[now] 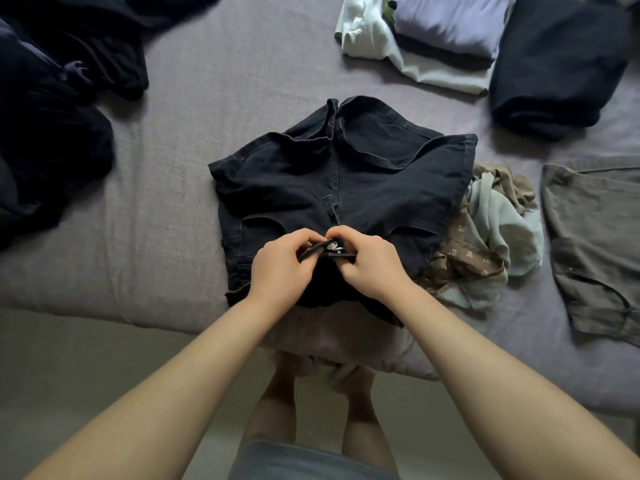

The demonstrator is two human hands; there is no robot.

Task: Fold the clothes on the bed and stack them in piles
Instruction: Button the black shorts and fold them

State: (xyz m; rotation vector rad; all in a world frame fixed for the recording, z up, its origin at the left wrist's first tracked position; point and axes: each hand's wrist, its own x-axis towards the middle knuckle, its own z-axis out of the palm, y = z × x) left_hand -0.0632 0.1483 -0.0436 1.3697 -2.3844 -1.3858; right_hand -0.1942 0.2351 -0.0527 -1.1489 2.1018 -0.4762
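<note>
Fingers of the left hand (pixel 277 259) and right hand (pixel 367 259) pinch the waistband button of dark shorts (pixel 332 181) lying unfolded mid-bed (pixel 173 168), so with folded piles (pixel 446 32) beyond and loose clothes (pixel 52 126) alongside, much seems left.

The black shorts (pixel 346 174) under my fingers are heavy matt denim with raised stitched seams. The waistband button (pixel 333 244) I pinch between my left hand (pixel 277 265) and right hand (pixel 367 265) is shiny silver metal. The bed (pixel 194 109) wears a dull mauve woven sheet with a fine, slightly rough grain. The crumpled garments (pixel 485 237) to my right look thin and soft, one brown with a small printed flower pattern, one pale blue. The grey-brown top (pixel 599 237) is matt knit cloth. The lilac folded piece (pixel 450 26) looks smooth.
</note>
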